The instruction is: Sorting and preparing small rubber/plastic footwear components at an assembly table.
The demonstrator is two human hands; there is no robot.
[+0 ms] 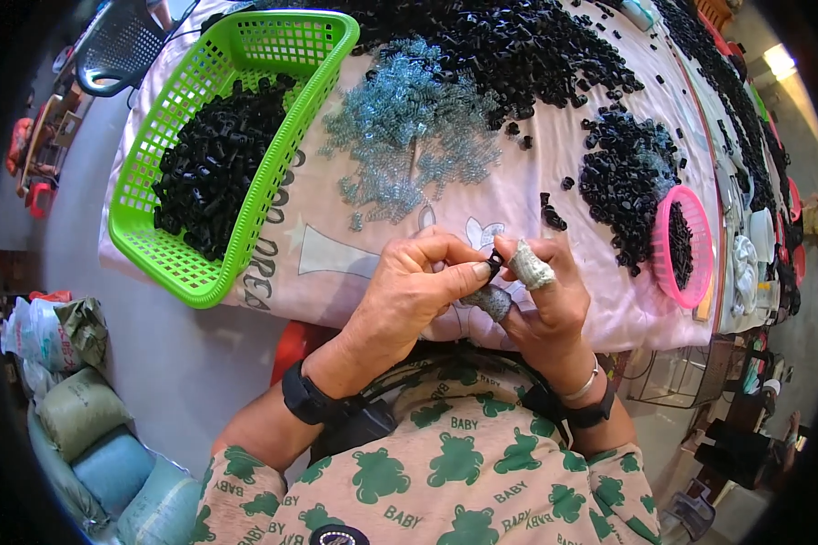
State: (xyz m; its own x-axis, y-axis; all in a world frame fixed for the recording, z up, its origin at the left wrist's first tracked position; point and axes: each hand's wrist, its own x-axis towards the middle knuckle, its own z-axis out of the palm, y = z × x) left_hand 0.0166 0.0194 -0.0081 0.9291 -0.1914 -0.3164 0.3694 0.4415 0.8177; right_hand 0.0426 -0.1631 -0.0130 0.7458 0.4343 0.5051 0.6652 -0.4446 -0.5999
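Observation:
My two hands meet above the near edge of the cloth-covered table. Between their fingertips is a small black plastic part (494,261). My left hand (409,277) pinches it between thumb and forefinger. My right hand (557,304) closes in from the other side with bent fingers, and grey wraps cover its thumb and one finger. Just beyond my hands lies a loose heap of small pale metal springs (409,127). A small cluster of black plastic pieces (552,213) rests on the cloth near my right fingertips.
At left stands a green plastic basket (214,295) holding many black parts. A large black heap (518,54) spreads across the far side. To the right are another heap of black pieces (627,173) and a pink basket (661,245) with small black pieces. Stuffed sacks (109,463) lie lower left.

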